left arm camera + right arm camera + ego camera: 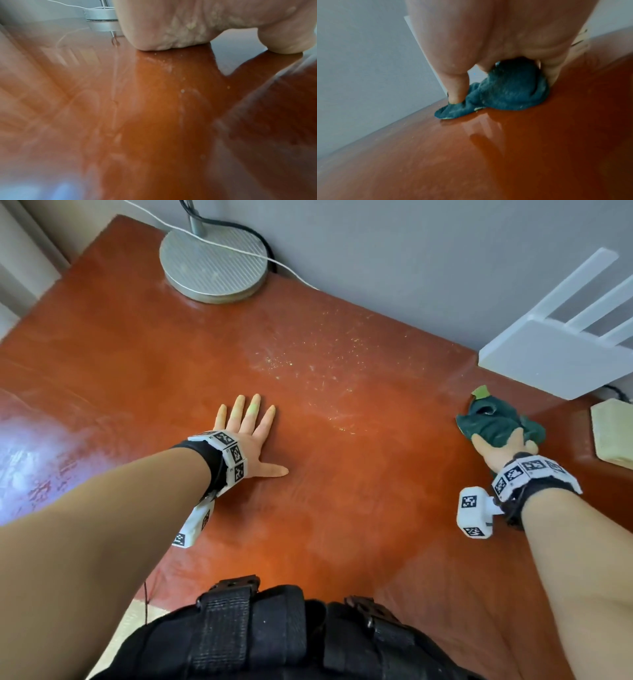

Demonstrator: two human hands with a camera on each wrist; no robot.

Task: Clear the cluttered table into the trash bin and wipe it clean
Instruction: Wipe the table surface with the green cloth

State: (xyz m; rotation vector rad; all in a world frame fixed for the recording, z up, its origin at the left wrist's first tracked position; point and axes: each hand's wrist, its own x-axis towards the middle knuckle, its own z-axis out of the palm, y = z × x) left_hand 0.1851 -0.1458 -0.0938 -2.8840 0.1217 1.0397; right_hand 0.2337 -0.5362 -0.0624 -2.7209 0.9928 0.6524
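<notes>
L hand point(247, 440) flat on table point(342, 491) | R hand point(498, 451) grips cloth point(493, 421)

Home rm, orange table point(342, 508) by wall; lamp base point(214, 265), wifi router point(555, 357)

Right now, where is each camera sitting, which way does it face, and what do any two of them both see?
Head: worn high, looks down at the orange table; shows both forearms, the flat left hand, the right hand on the green cloth.
Left wrist: low over the table, faces along the palm toward the lamp base; shows the left hand's heel.
Right wrist: low, faces the wall; shows fingers pressing the cloth.
Shared: head and left wrist both see the lamp base; head and right wrist, the cloth.
</notes>
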